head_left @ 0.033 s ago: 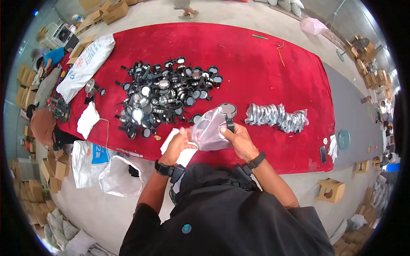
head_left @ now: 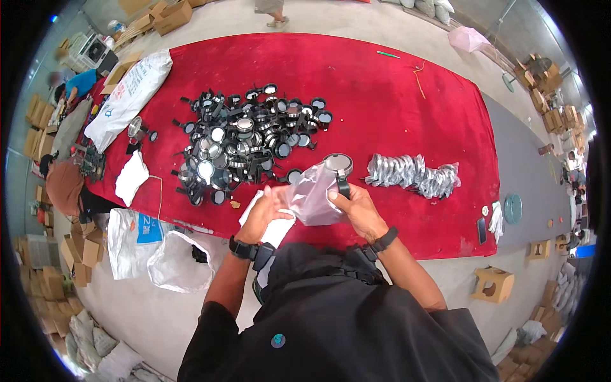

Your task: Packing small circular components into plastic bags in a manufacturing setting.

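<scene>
Just right of the heap of fittings (head_left: 242, 143), the right hand (head_left: 363, 213) grips a disc-headed fitting (head_left: 338, 163) by its black stem (head_left: 344, 186); the left hand (head_left: 263, 213) touches a clear plastic bag (head_left: 313, 198), its hold unclear. The fitting looks rigid, slick-faced, safest stem-held; the bag, limp.

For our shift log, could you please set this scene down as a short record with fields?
Left hand: at the bag's left edge
Right hand: grips a round part by its black handle
Bag: translucent, between the hands
By left hand: white sheet
Beyond, leftward: pile of loose parts
To the right: row of wrapped parts
Surface: red cloth
</scene>
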